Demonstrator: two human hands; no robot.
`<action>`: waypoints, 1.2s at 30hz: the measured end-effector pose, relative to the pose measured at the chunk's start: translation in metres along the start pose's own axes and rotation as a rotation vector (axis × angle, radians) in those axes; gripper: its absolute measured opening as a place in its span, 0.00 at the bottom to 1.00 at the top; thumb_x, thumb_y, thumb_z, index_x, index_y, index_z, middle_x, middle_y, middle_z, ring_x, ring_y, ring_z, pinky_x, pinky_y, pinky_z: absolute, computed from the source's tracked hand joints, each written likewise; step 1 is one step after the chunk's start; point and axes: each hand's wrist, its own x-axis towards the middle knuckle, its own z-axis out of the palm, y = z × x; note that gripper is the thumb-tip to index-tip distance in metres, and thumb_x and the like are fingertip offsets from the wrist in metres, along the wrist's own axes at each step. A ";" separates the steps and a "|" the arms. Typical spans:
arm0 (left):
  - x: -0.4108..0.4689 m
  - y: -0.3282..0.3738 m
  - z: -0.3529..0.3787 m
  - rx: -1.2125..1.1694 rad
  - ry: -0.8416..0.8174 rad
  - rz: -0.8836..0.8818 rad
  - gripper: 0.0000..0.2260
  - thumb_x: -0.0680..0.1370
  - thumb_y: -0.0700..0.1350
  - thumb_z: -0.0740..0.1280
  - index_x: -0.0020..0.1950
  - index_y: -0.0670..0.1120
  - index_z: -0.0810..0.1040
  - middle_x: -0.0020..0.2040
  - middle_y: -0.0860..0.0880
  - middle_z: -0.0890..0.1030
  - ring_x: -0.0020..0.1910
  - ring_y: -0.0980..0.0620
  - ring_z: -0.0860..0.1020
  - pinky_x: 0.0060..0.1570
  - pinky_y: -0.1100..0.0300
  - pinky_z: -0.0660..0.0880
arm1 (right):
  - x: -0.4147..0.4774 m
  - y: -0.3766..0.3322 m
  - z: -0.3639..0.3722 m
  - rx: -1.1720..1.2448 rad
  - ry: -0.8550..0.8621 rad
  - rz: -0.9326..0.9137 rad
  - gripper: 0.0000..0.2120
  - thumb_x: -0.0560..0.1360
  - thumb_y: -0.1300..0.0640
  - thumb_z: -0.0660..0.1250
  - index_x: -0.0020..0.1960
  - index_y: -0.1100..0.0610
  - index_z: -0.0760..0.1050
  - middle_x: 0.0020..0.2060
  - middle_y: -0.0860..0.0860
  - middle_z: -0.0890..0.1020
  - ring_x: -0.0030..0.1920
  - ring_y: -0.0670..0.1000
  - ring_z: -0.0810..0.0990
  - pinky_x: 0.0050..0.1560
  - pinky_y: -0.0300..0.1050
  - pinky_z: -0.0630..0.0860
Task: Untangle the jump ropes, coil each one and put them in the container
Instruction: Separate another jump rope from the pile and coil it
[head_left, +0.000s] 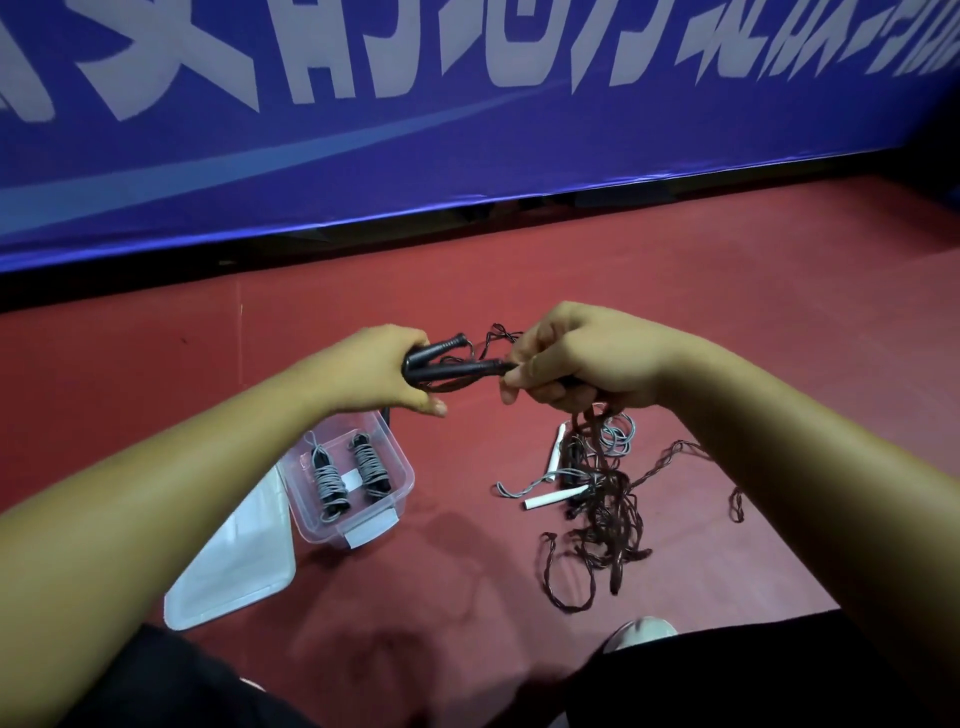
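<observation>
Now our left hand (374, 371) grips both black handles (452, 368), axis running across to our right hand (576, 358), which pinches the dark rope (605, 519); its tangle lies on the floor (727, 338) right of the container (400, 457), nearer that hand.

Two hands (363, 371), two black handles (452, 369), two coiled ropes (330, 480), one container (408, 475)

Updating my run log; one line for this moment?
left hand grips black handles | right hand holds brown rope | container holds two coiled ropes
</observation>
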 end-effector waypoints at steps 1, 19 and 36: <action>0.000 0.003 0.005 0.034 0.038 -0.003 0.18 0.67 0.57 0.78 0.43 0.48 0.75 0.38 0.49 0.79 0.37 0.49 0.77 0.36 0.56 0.70 | 0.001 -0.001 -0.002 -0.017 0.031 -0.019 0.07 0.79 0.68 0.63 0.45 0.69 0.78 0.25 0.52 0.67 0.20 0.46 0.61 0.21 0.32 0.57; -0.031 0.047 -0.010 -0.728 -0.237 0.201 0.20 0.69 0.43 0.70 0.60 0.45 0.71 0.34 0.46 0.75 0.28 0.52 0.73 0.27 0.63 0.69 | 0.019 0.022 -0.026 -0.228 0.355 -0.182 0.06 0.80 0.60 0.67 0.46 0.60 0.81 0.29 0.55 0.78 0.27 0.52 0.74 0.31 0.46 0.69; -0.008 0.021 -0.030 -1.194 0.202 -0.025 0.04 0.78 0.37 0.66 0.45 0.42 0.72 0.33 0.46 0.74 0.24 0.53 0.68 0.22 0.66 0.58 | 0.033 0.015 0.002 0.227 0.085 -0.116 0.07 0.81 0.63 0.63 0.52 0.67 0.76 0.28 0.52 0.74 0.23 0.45 0.65 0.24 0.36 0.60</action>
